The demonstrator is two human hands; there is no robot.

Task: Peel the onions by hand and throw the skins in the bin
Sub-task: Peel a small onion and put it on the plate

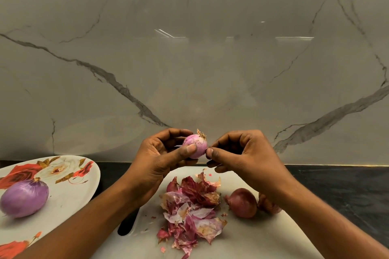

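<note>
Left hand (166,153) cups a small onion (195,146) above the cutting board (252,235), right hand (237,151) pinching its side.

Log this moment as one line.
left hand holds small onion | right hand pinches its skin | skins pile on board | peeled onion on plate

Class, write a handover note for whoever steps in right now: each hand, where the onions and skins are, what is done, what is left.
Left hand grips the small onion above the board. Right hand: fingers pinch at its side.
A peeled onion lies on the floral plate. An unpeeled onion and the skin pile lie on the board.
Done: one onion peeled, the held one nearly bare.
Left: finish it, peel the rest, bin the skins. No bin in view.
</note>
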